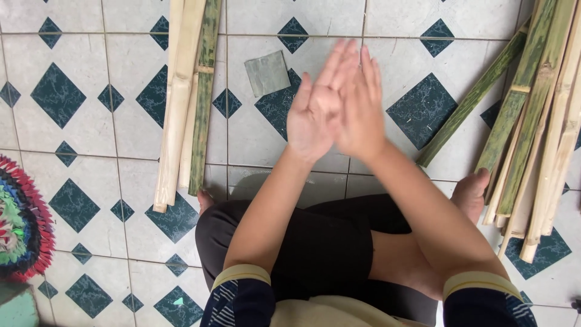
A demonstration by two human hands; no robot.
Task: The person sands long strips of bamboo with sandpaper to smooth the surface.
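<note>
I sit cross-legged on a tiled floor. My left hand [315, 109] and my right hand [362, 103] are raised in front of me, palms brushing together, fingers straight and spread, holding nothing. A small square grey-green piece [267, 73] lies flat on the tiles just beyond the left hand. A bundle of split bamboo strips [187, 103] lies to my left, pale and mottled green. A larger pile of bamboo strips [532, 121] lies to my right, next to my right foot [471, 192].
The floor [91, 139] is white tile with dark blue diamond insets. A round multicoloured woven mat [18, 221] sits at the left edge. My black-clad legs fill the lower middle.
</note>
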